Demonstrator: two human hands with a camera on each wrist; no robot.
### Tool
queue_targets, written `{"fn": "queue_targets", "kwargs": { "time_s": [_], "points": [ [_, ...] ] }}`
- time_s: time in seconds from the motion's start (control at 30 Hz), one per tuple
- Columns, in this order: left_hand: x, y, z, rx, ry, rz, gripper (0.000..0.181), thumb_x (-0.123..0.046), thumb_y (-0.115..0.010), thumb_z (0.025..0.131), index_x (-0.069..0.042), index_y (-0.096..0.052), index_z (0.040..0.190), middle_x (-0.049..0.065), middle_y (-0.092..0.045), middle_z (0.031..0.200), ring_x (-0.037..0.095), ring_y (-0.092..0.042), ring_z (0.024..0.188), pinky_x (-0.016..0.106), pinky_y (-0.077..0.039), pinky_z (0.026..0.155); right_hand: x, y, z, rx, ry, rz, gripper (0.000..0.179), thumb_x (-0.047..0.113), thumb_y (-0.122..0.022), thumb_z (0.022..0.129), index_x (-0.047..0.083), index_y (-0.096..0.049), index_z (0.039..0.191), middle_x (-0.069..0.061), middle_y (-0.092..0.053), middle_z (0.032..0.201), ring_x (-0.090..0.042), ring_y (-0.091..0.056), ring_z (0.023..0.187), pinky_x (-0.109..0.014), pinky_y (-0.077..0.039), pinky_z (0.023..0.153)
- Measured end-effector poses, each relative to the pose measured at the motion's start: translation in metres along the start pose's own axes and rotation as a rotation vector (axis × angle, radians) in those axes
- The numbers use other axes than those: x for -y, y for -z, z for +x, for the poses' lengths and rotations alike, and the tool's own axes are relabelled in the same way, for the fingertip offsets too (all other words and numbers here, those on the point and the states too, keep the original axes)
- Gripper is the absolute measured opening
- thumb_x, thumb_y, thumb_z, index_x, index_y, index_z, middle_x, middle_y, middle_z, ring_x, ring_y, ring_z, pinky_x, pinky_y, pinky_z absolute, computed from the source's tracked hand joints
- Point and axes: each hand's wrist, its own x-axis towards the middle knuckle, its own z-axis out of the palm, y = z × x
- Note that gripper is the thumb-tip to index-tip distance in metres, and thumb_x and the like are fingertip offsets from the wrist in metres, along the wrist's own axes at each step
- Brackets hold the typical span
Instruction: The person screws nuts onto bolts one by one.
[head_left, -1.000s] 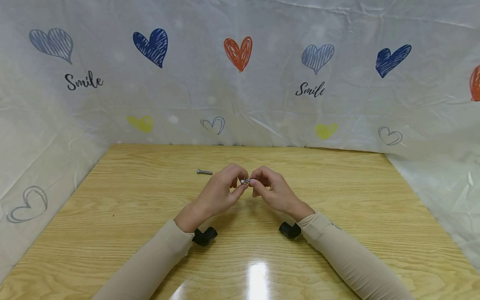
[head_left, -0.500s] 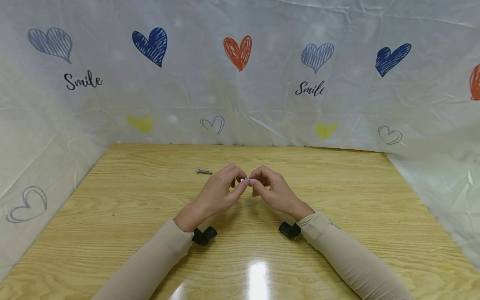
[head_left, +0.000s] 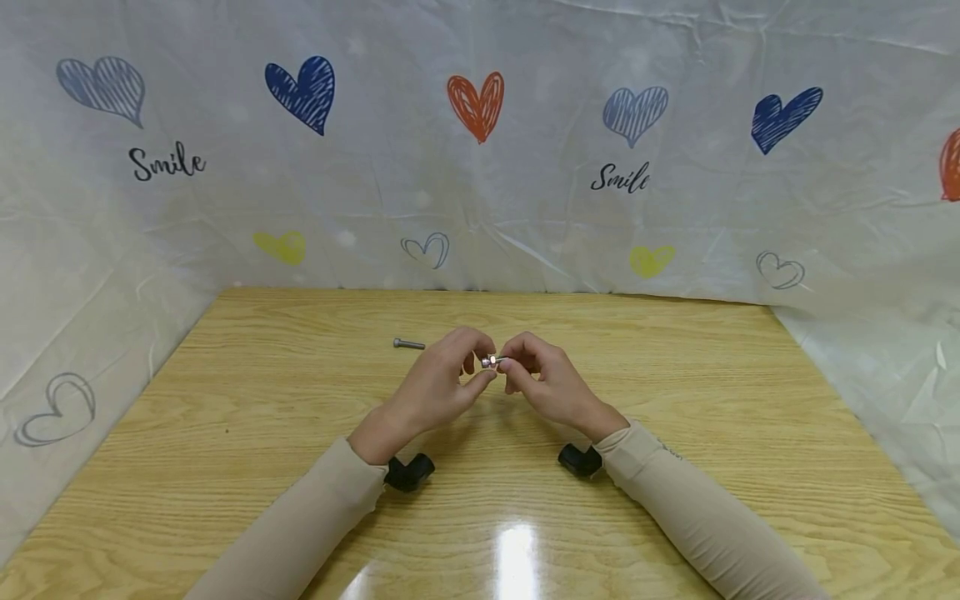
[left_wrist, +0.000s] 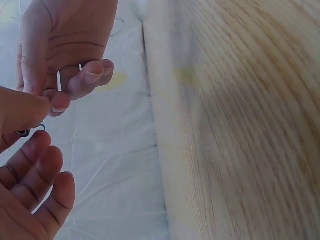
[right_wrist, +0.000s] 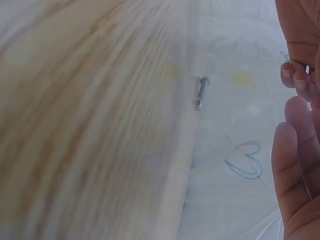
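Over the middle of the table, my right hand pinches the shank end of a small metal bolt between thumb and index finger. The bolt head points left. A shiny nut sits on the bolt near its head. My left hand has its thumb and index finger curled round the nut, with the thumb low enough that the nut shows from above. In the left wrist view a bit of dark metal shows below the left thumb; the rest is hidden by fingers.
A second bolt lies on the wooden table, just beyond the left hand. Black wrist-camera pieces show under both sleeves. A white cloth printed with hearts hangs behind the table and along its sides.
Half a second ago the left thumb was raised over the nut; now it is lower and the nut shows again. The right hand and the loose bolt have stayed in place.
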Motion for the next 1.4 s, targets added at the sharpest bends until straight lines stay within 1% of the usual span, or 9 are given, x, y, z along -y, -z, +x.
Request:
{"fn": "queue_targets", "kwargs": {
  "time_s": [0.2,0.33,0.47,0.57,0.67,0.8,1.0,1.17,1.4],
  "points": [
    [0.000,-0.001,0.000,-0.004,-0.011,0.005,0.011,-0.008,-0.067,0.090,-0.010,-0.058,0.096,0.000,-0.057,0.091,0.014,-0.049,0.072,0.025,-0.044,0.063,-0.001,0.001,0.000,0.007,0.016,-0.011,0.006,0.014,-0.054,0.099,0.010,-0.058,0.102,-0.001,-0.062,0.089,-0.020,-0.062,0.066,-0.034,-0.053,0.063],
    [-0.001,-0.001,-0.001,0.005,0.030,0.004,0.005,-0.016,-0.062,0.094,-0.011,-0.061,0.093,0.000,-0.057,0.090,0.016,-0.051,0.072,0.025,-0.044,0.063,0.015,0.002,-0.001,0.013,-0.006,-0.023,0.007,0.008,-0.052,0.099,0.005,-0.057,0.103,-0.004,-0.061,0.089,-0.026,-0.062,0.067,-0.036,-0.053,0.064],
    [-0.002,0.000,-0.002,0.023,0.080,0.008,0.016,-0.021,-0.056,0.098,-0.011,-0.065,0.090,-0.001,-0.057,0.089,0.019,-0.054,0.073,0.026,-0.046,0.065,0.023,0.001,0.000,0.016,-0.031,-0.019,0.006,0.002,-0.052,0.098,0.000,-0.056,0.102,-0.008,-0.060,0.090,-0.034,-0.062,0.069,-0.043,-0.052,0.065],
    [-0.003,0.001,-0.002,0.029,0.100,0.013,0.018,-0.025,-0.056,0.098,-0.011,-0.066,0.092,-0.002,-0.058,0.090,0.018,-0.054,0.074,0.027,-0.045,0.065,0.008,0.001,0.000,0.014,-0.034,-0.014,0.007,0.006,-0.052,0.099,0.004,-0.056,0.104,-0.008,-0.061,0.091,-0.031,-0.062,0.069,-0.043,-0.053,0.066],
    [-0.003,0.002,-0.001,0.023,0.083,0.015,0.016,-0.026,-0.062,0.095,-0.011,-0.064,0.097,-0.002,-0.058,0.092,0.016,-0.052,0.074,0.026,-0.044,0.064,0.001,0.001,0.000,0.007,-0.024,-0.009,0.007,0.010,-0.053,0.099,0.007,-0.057,0.104,-0.008,-0.062,0.091,-0.025,-0.063,0.068,-0.037,-0.053,0.065],
    [-0.002,0.001,0.000,0.005,0.026,0.000,0.019,-0.016,-0.070,0.089,-0.008,-0.060,0.103,-0.001,-0.058,0.093,0.015,-0.051,0.073,0.026,-0.044,0.063,-0.001,0.001,0.000,0.002,-0.001,0.001,0.007,0.013,-0.054,0.099,0.009,-0.057,0.103,-0.009,-0.062,0.092,-0.021,-0.063,0.068,-0.033,-0.053,0.065],
    [-0.001,0.001,0.000,-0.010,-0.015,-0.017,0.014,-0.007,-0.068,0.089,-0.011,-0.057,0.097,-0.001,-0.056,0.091,0.014,-0.051,0.074,0.026,-0.046,0.064,0.000,0.001,0.000,0.002,0.031,-0.013,0.007,0.015,-0.054,0.099,0.010,-0.057,0.103,-0.003,-0.062,0.089,-0.018,-0.062,0.066,-0.033,-0.053,0.062],
    [-0.001,0.001,-0.001,0.000,0.024,-0.014,0.005,-0.015,-0.063,0.094,-0.011,-0.061,0.094,0.000,-0.057,0.091,0.016,-0.051,0.073,0.026,-0.044,0.063,-0.001,0.001,0.000,0.006,0.026,-0.019,0.007,0.013,-0.053,0.100,0.010,-0.057,0.103,-0.001,-0.061,0.089,-0.020,-0.062,0.066,-0.032,-0.052,0.063],
    [-0.002,0.001,-0.001,0.024,0.086,-0.009,0.018,-0.022,-0.055,0.099,-0.011,-0.065,0.090,-0.002,-0.057,0.090,0.016,-0.053,0.075,0.027,-0.046,0.066,0.000,0.001,0.000,0.007,0.020,-0.012,0.006,0.013,-0.053,0.099,0.009,-0.057,0.103,-0.003,-0.061,0.089,-0.020,-0.062,0.066,-0.033,-0.053,0.063]
  ]
}}
